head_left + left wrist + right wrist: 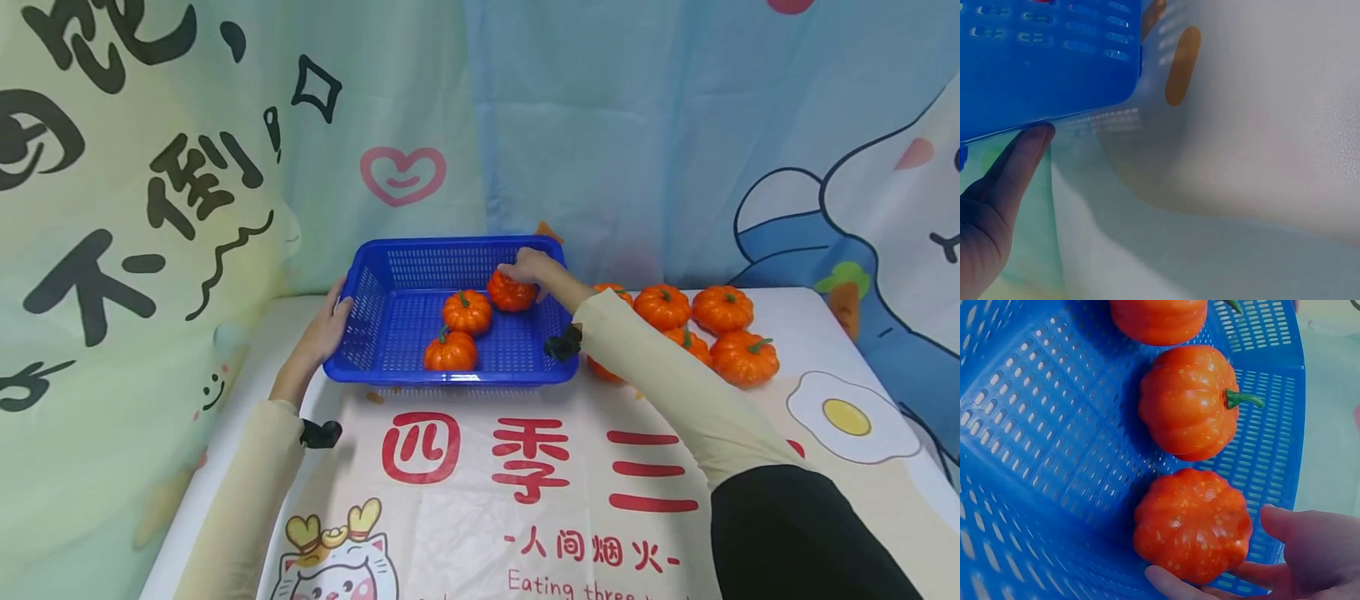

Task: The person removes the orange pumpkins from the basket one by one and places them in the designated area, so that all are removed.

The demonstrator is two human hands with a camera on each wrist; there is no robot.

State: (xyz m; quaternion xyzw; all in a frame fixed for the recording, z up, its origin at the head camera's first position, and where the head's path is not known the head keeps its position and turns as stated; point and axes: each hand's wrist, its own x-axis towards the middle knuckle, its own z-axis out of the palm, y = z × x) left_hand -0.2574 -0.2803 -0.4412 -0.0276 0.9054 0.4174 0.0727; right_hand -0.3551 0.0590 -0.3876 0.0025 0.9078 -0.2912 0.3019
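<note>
A blue plastic basket with perforated walls stands at the back of the table. Three small orange pumpkins are inside: one pumpkin at the front, another pumpkin just behind it, and a third pumpkin to the right. My right hand reaches over the basket's right side, its fingers around the third pumpkin. In the right wrist view the thumb is close beside that pumpkin and a fingertip touches its lower edge. Along the basket's left outer wall rests my left hand, its extended fingers touching the blue plastic.
Several more orange pumpkins lie on the table to the right of the basket, partly hidden by my right sleeve. A printed tablecloth covers the table. A patterned curtain hangs directly behind the basket.
</note>
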